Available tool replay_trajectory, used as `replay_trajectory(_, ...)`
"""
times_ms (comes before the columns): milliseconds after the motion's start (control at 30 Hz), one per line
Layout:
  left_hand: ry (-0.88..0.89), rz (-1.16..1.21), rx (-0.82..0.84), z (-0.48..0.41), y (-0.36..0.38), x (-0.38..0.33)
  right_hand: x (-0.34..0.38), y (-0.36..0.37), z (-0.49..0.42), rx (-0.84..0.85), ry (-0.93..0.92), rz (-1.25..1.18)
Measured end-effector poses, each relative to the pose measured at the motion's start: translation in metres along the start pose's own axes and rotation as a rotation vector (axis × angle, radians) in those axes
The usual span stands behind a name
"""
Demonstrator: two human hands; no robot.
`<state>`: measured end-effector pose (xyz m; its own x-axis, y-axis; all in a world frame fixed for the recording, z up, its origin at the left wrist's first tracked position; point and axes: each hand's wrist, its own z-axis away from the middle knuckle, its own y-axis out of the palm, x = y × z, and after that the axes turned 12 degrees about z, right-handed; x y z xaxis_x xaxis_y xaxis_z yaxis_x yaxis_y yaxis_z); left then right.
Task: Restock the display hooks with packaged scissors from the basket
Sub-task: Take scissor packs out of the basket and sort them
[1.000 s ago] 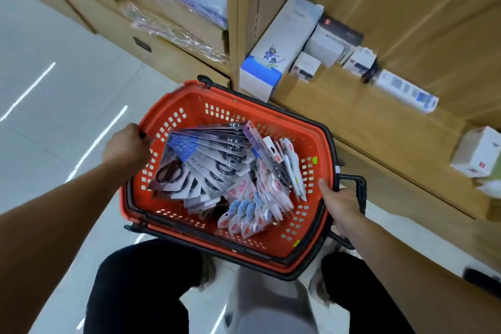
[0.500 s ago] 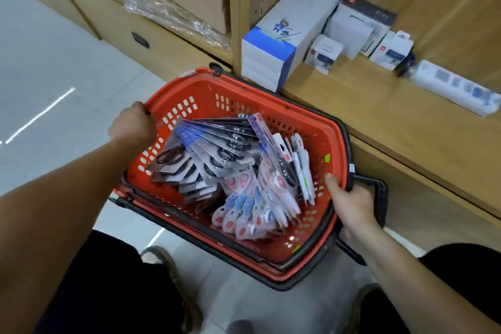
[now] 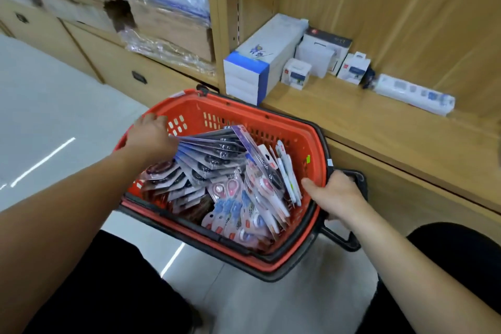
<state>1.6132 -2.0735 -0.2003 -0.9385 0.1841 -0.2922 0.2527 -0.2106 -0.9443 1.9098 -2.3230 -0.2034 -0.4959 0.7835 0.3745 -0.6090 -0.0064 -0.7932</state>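
A red basket with black handles sits low in front of me, beside a wooden shelf unit. It is full of packaged scissors, fanned out in dark and blue cards, with pink and blue blister packs in front of them. My left hand is inside the basket's left end, over the near ends of the fanned scissor packs. It is blurred and its fingertips are hidden. My right hand grips the basket's right rim, thumb inside the basket. No display hooks are in view.
The wooden shelf just behind the basket carries a blue-and-white box, small white boxes and a long white pack. To the left are plastic-wrapped cartons above drawers. My dark-trousered knees flank a strip of light floor.
My left hand has left the basket's left rim and moved in onto the ends of the scissor packs. The basket has moved closer to the shelf. The right hand keeps its hold.
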Motion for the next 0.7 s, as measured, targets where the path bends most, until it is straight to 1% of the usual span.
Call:
replay_trajectory(67,0.096,0.062,0.077,0.012,-0.005,-0.023,0.001,-0.017,0.011,-0.010,-0.088,0.262)
replay_trajectory(133,0.194,0.121,0.152,0.026,-0.003,-0.041,0.007,-0.033,0.019,-0.067,-0.165,0.512)
replay_trajectory(167,0.227,0.144,0.189,0.031,0.001,-0.048,0.012,-0.040,0.021,-0.089,-0.199,0.588)
replay_trajectory(200,0.257,0.166,0.217,0.036,0.004,-0.055,0.017,-0.046,0.021,-0.100,-0.245,0.614)
replay_trajectory(300,0.299,0.197,0.277,0.041,0.014,-0.068,0.038,-0.051,0.006,-0.047,-0.390,0.563)
replay_trajectory(367,0.300,0.189,0.284,0.036,0.018,-0.069,0.058,-0.049,-0.007,0.012,-0.477,0.557)
replay_trajectory(467,0.223,0.229,0.250,0.018,0.021,-0.058,0.088,-0.035,-0.029,0.073,-0.548,0.505)
replay_trajectory(533,0.131,0.238,0.240,0.005,0.024,-0.043,0.109,-0.021,-0.045,0.083,-0.589,0.473)
replay_trajectory(600,0.051,0.254,0.247,-0.006,0.027,-0.032,0.137,-0.005,-0.058,0.057,-0.683,0.466)
replay_trajectory(700,-0.005,0.311,0.263,-0.015,0.024,-0.027,0.185,0.024,-0.072,0.016,-0.866,0.456)
